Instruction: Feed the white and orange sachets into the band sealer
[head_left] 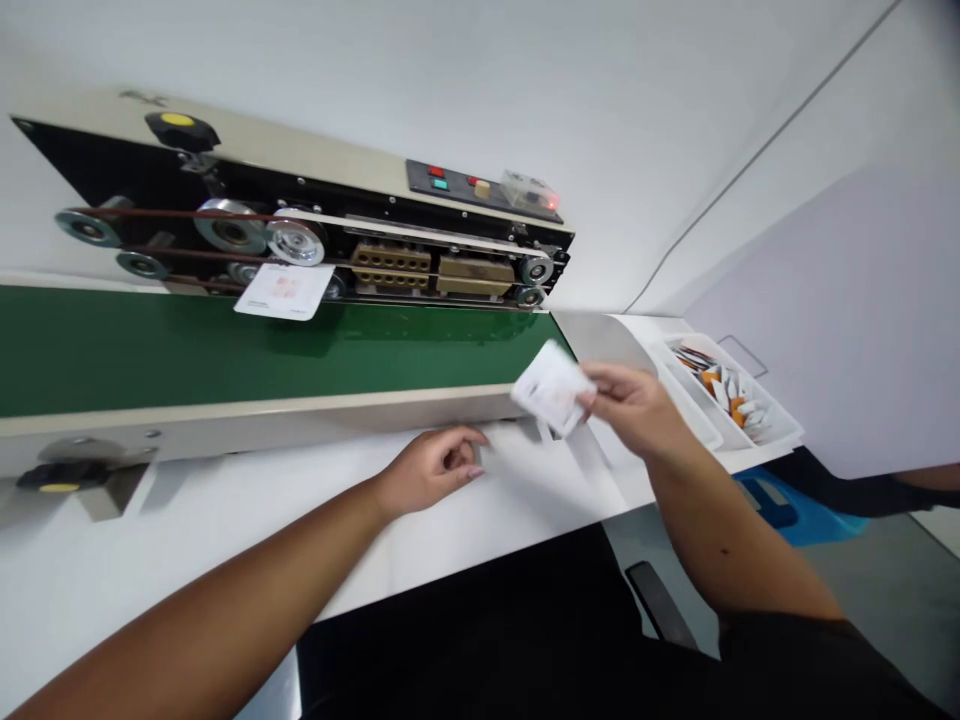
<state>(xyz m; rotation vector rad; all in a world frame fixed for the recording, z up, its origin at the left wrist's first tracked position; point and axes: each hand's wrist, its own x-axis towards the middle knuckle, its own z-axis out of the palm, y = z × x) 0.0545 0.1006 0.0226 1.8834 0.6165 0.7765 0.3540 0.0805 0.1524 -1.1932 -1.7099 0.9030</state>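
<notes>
A small white sachet (551,388), slightly blurred, is pinched at its right edge between the thumb and fingers of my right hand (634,405). It is held tilted above the right end of the green conveyor belt (420,350). My left hand (431,468) is near the white tabletop in front of the belt, with fingers loosely curled, thumb and index apart, and nothing between them. Another white sachet (285,292) with faint reddish print hangs from the band sealing machine (337,170), below its metal rollers (296,240) and over the belt.
At the right, a white tray (784,435) holds several orange, white and dark packets. The conveyor's pale front rail (247,412) runs along the table (225,520). A black knob (64,475) juts out at the lower left. A blue stool (817,525) stands on the floor.
</notes>
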